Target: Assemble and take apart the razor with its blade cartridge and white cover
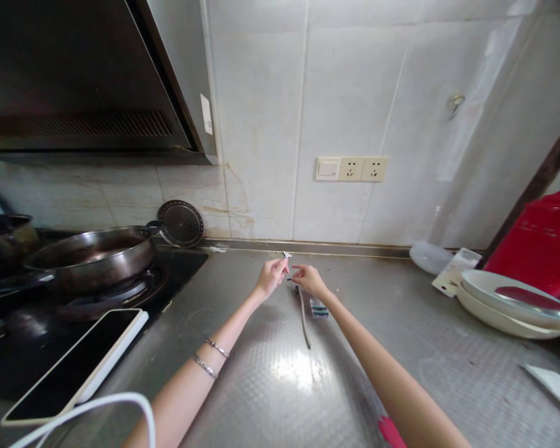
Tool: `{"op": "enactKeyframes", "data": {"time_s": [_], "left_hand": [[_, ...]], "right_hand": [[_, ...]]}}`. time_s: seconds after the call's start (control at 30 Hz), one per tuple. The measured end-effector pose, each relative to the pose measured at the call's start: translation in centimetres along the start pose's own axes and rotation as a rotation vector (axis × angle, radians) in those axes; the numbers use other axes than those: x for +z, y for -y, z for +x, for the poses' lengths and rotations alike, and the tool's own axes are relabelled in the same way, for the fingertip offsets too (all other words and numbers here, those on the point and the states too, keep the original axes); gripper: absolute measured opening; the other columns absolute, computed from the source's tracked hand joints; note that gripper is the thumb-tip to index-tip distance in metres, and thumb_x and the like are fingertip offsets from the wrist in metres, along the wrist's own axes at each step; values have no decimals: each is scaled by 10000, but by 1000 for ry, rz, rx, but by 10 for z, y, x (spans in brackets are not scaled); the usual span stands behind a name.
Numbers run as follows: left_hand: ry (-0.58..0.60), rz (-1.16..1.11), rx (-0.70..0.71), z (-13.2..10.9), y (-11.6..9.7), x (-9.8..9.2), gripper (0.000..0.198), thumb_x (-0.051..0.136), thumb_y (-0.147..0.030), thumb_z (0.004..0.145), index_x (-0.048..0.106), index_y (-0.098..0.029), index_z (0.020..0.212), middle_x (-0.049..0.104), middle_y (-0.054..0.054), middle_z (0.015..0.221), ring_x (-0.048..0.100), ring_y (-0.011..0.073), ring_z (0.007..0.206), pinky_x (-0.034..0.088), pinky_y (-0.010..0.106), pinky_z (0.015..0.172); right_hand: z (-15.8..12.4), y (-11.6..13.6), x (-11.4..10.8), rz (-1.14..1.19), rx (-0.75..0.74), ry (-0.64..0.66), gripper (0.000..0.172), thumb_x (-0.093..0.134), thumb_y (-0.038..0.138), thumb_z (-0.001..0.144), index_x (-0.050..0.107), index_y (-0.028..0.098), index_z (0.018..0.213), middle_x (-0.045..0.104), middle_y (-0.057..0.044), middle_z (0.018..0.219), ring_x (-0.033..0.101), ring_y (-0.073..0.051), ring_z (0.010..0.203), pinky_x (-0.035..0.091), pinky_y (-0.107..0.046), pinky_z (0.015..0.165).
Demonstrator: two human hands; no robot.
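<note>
A: Where do we have our hands?

B: Close together but apart, over the metal counter (242, 398), not far from the wall. Our left hand (271, 278) has its fingers curled and the tips drawn together, with a small pale piece (287, 255) right at them.

A: Are we pinching it?

B: We cannot tell; it may lie on the counter just behind.

A: And our right hand (312, 282)?

B: We have its index finger stretched toward the left one, the other fingers bent. Whether it grasps anything, we cannot make out.

A: What do we see below?

B: A thin beige rod (304, 320) on the counter, its far end by our right hand, and a small clear pack (319, 308) beside our right wrist.

A: Farther out?

B: To our left, a steel pan (98, 255) on the stove (186, 267); to our right, a pale bowl (494, 317) before a red container (534, 239).
</note>
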State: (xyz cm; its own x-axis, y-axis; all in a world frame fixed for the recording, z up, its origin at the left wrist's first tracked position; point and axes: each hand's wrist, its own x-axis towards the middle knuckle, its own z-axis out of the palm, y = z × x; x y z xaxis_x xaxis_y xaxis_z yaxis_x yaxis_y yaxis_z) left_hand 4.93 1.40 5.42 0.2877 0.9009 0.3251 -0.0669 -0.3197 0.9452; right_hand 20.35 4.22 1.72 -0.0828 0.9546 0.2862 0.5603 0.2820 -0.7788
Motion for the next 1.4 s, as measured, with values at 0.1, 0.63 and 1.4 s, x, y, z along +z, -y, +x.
{"op": "enactKeyframes", "data": {"time_s": [0.1, 0.63, 1.4], "left_hand": [[-6, 30, 3, 1, 3, 0, 425, 438, -554, 752, 463, -156, 607, 297, -95, 370, 245, 25, 304, 186, 173, 350], [8, 123, 18, 0, 9, 5, 411, 422, -521, 772, 472, -152, 599, 307, -92, 362, 273, 36, 313, 212, 177, 366], [-37, 31, -28, 0, -3, 3, 466, 313, -540, 800, 518, -138, 683, 360, -66, 404, 272, 38, 300, 186, 164, 320]], "right_hand": [[0, 2, 15, -86, -81, 73, 445, 582, 101, 632, 613, 175, 1070, 703, -25, 816, 620, -163, 747, 439, -257, 731], [-59, 46, -25, -752, -54, 180, 397, 438, 230, 776, 538, 299, 1154, 671, -61, 902, 614, -229, 848, 401, -289, 670], [-85, 37, -39, -570, -55, 173, 312, 467, 128, 704, 547, 161, 1003, 656, -56, 747, 606, -175, 715, 346, -229, 574]]}}
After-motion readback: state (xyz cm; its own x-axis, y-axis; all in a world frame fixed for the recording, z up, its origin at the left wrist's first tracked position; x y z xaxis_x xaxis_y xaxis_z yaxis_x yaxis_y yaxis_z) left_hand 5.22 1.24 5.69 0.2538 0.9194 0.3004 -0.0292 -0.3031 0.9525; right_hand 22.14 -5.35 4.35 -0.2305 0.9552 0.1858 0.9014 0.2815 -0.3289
